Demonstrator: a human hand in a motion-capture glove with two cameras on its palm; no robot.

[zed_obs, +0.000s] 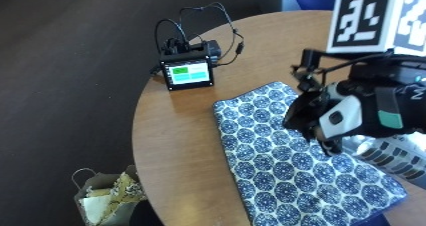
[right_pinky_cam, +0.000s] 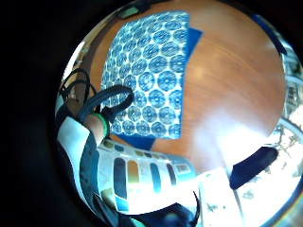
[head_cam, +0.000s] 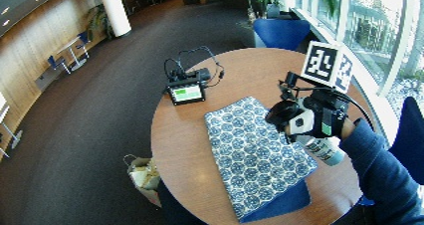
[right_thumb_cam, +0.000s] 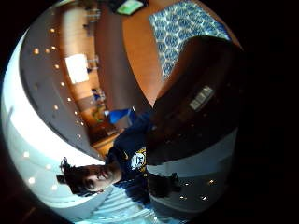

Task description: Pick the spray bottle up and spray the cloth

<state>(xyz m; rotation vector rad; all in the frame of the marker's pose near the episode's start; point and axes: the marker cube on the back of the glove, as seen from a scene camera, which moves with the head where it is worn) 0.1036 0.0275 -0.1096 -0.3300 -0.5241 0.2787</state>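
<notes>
No readable label is seen as a spray bottle [head_cam: 323, 150] is gripped by the gloved right hand [head_cam: 306, 120] above the patterned cloth [head_cam: 255, 155].

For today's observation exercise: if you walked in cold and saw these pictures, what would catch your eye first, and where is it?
First, the blue-and-white patterned cloth spread flat across the round wooden table. Above its far edge the gloved right hand grips a spray bottle, lifted off the table and tilted, its top end over the cloth. Beyond the cloth, near the table's edge, stands a small device with a lit green screen, trailing cables.
</notes>
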